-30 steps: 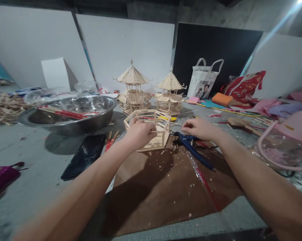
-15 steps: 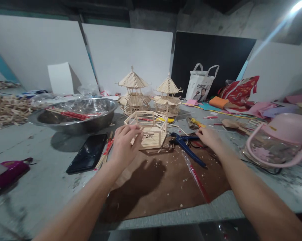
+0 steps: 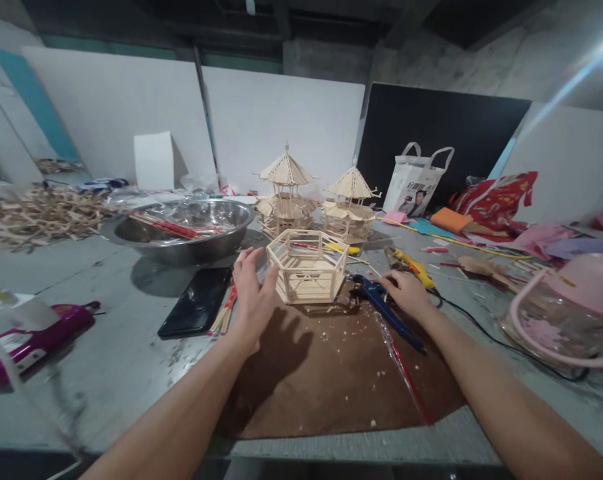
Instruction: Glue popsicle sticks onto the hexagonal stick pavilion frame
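My left hand is beside the left side of a six-sided frame of thin wooden sticks, its fingers apart and the thumb close to the frame's edge. The frame stands upright with a slatted floor and low railings. My right hand has its fingertips together at the near end of a thin wooden stick, seemingly pinching it. Blue-handled cutters lie just left of that hand. Beyond it rests a yellow glue gun with a black cord. Brown board lies under the frame and cutters.
Two stick pagodas stand behind the frame. At left are a steel basin with red-wrapped sticks, a black phone, a purple power strip and a stick pile. A pink-lidded container stands at right.
The view has shifted, so things sit further right. My right hand has moved left and closer to the stick beside the cutters. My left hand has drawn back slightly from the frame, fingers still apart.
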Available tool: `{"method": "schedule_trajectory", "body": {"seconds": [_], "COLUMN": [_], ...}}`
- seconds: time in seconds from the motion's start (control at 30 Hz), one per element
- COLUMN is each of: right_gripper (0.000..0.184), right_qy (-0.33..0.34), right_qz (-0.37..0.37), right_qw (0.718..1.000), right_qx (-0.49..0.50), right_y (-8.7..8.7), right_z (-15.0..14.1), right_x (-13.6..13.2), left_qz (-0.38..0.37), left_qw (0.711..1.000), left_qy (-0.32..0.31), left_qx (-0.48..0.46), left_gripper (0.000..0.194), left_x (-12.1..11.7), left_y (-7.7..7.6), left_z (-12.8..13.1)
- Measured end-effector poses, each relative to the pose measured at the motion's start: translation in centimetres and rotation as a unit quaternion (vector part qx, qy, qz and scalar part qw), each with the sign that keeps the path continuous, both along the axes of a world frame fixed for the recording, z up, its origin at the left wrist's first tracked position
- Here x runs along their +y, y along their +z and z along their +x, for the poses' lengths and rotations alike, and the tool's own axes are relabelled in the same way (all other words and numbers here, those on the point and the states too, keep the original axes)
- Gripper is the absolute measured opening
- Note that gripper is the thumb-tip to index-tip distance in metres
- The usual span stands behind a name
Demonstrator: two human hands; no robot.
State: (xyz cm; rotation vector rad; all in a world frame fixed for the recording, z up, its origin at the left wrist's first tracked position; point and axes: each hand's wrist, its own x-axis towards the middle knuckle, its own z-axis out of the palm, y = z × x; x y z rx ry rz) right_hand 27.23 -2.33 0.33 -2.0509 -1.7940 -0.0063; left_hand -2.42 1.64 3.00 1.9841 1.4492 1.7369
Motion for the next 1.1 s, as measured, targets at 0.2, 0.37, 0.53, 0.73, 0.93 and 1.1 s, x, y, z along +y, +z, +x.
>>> {"method": "schedule_trajectory", "body": {"seconds": [0.2, 0.37, 0.53, 0.73, 0.93, 1.1], "right_gripper": [0.03, 0.024, 0.027, 0.013, 0.012, 0.015], "right_qy": [0.094, -0.016, -0.042, -0.009, 0.008, 0.058], "right_qz": [0.089, 0.053, 0.002, -0.039, 0.051, 0.119], "right_qw": [0.945, 0.858, 0.823, 0.78, 0.748, 0.72], "right_qx": [0.3, 0.511, 0.567, 0.625, 0.662, 0.681], "right_y": [0.1, 2.4, 3.6, 3.5, 3.6, 3.8], "right_z": [-3.3, -5.1, -6.1, -7.4, -8.6, -9.1], "right_x": [1.4, 5.0, 8.1, 8.3, 7.0, 5.0], "left_qz": [-0.261, -0.344, -0.386, -0.383, -0.385, -0.354], "left_qw": [0.915, 0.858, 0.823, 0.819, 0.803, 0.784], "left_qy": [-0.034, -0.04, -0.044, -0.147, -0.206, -0.199], "left_qx": [-0.305, -0.38, -0.413, -0.401, -0.405, -0.47], "left_gripper": [0.025, 0.023, 0.023, 0.025, 0.031, 0.029], "left_x": [1.4, 1.6, 1.9, 2.0, 1.2, 1.3], "left_y": [-1.0, -0.8, -0.5, -1.1, -0.3, -0.2], "left_z": [0.1, 0.2, 0.0, 0.0, 0.1, 0.1]}}
